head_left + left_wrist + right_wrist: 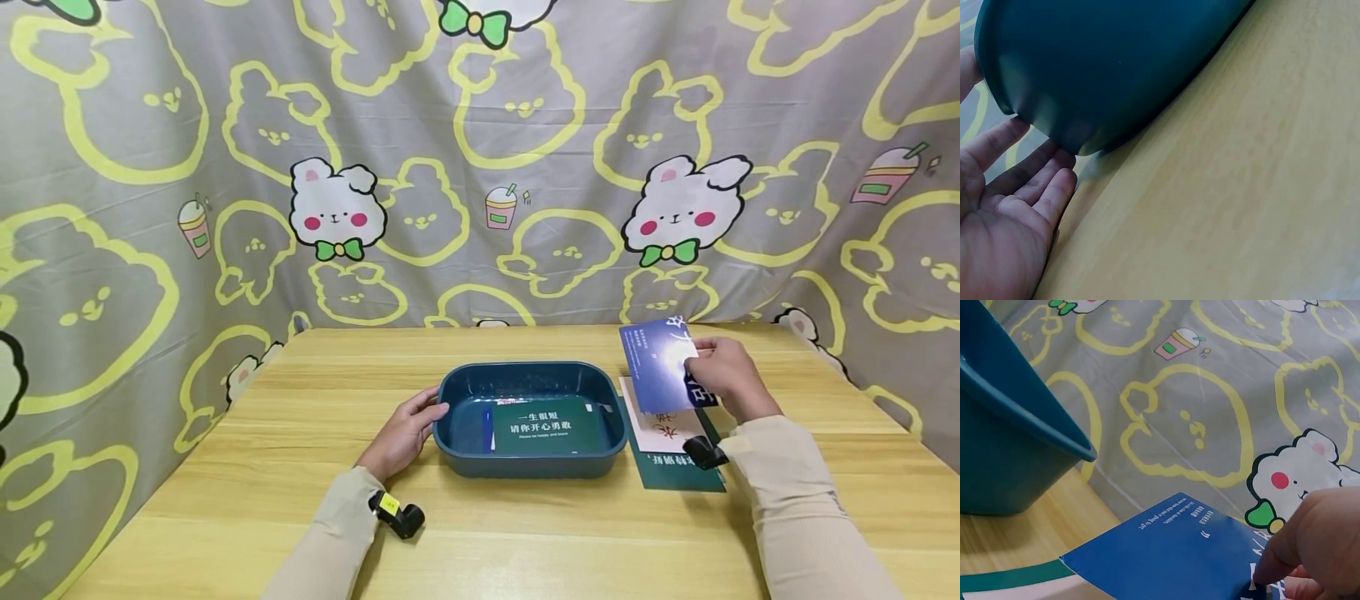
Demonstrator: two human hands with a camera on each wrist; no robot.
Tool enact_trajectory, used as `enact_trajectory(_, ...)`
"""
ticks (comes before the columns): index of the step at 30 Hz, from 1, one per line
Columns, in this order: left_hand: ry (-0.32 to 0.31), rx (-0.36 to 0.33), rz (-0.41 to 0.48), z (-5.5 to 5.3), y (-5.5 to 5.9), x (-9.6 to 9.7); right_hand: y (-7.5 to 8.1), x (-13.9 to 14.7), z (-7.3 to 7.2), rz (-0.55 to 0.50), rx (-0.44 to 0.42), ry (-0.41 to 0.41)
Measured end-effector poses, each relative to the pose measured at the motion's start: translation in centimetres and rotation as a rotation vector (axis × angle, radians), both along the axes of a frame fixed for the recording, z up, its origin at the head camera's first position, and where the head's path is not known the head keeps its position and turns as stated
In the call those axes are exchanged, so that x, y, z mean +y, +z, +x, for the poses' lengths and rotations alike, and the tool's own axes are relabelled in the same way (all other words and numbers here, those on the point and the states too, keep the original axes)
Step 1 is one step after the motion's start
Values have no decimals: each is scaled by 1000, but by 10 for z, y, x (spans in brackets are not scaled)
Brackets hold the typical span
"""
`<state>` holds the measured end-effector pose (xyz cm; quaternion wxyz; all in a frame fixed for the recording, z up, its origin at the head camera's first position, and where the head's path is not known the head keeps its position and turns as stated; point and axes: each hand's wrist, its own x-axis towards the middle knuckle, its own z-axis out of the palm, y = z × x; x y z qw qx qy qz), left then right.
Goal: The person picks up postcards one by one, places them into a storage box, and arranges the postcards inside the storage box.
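A dark teal plastic basin (531, 467) stands on the table, with a green card (543, 425) bearing white writing lying in it over other cards. My left hand (405, 429) holds the basin's left end, thumb at the rim and fingertips against the outer wall in the left wrist view. My right hand (727, 375) pinches a blue card (652, 367) with white writing by its right side, raised and tilted to the right of the basin. Below it lie a pale card (652, 429) with dark red characters and a larger green card (675, 475), partly covered.
The light wood table (480, 533) reaches back to a grey curtain (480, 283) with yellow outlines and white cartoon rabbits, which also hangs at both sides. A small black camera sits on each wrist, beside the tan sleeves (795, 492).
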<state>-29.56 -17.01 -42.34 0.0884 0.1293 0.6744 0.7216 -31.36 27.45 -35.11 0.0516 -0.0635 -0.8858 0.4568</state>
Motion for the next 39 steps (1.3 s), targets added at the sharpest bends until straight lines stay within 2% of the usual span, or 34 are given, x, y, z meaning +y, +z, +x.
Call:
enact_trajectory(8, 4, -1, -9, 0, 1, 0, 9, -6, 3, -4, 67, 2)
enact_trajectory(15, -10, 0, 0, -1, 0, 0, 10, -10, 5, -47, 56, 7)
enact_trajectory(28, -23, 0, -1, 0, 0, -1, 15, -17, 7, -38, 113, 38)
enact_trajectory(39, 4, 7, 3, 0, 0, 0, 23, -27, 12, -5, 116, 24)
